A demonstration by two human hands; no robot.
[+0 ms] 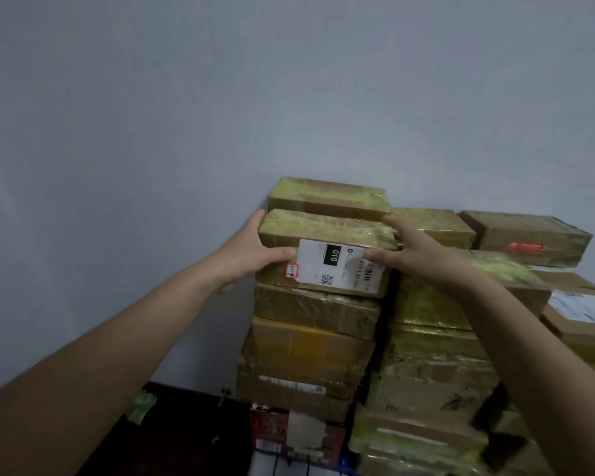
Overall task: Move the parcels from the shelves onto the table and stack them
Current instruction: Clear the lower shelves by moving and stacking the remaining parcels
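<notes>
A labelled parcel (327,228) lies crosswise atop the left stack (313,338) by the wall (186,132), left hand (251,250) and right hand (416,249) each clamped round one short end, equally near

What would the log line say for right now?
step: labelled parcel held atop left stack | left hand: grips left end | right hand: grips right end

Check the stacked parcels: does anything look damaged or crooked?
Yes. The red printed carton under the left stack looks torn on top and patched with pale tape. The brown tape-wrapped cardboard boxes above it are dented and not aligned.
</notes>
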